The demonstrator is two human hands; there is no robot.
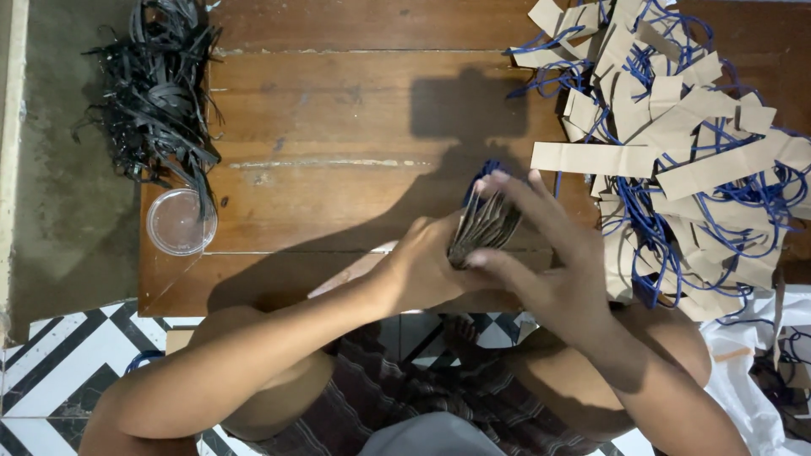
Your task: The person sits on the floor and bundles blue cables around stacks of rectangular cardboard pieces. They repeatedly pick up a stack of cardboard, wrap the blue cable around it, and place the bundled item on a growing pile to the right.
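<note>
Both of my hands close around one stack of brown cardboard strips (pixel 483 226) with blue cord loops showing at its far end. My left hand (pixel 427 266) grips the stack from the left side, near the front edge of the low wooden table (pixel 338 110). My right hand (pixel 549 253) wraps it from the right, fingers spread over the top. A large heap of the same brown strips with blue cords (pixel 684 143) lies just right of my hands.
A tangle of black plastic straps (pixel 156 84) sits at the table's left edge, with a round clear plastic lid (pixel 180 222) below it. My crossed legs rest on black-and-white tiles (pixel 51 371). White plastic sheeting (pixel 760 371) lies at lower right.
</note>
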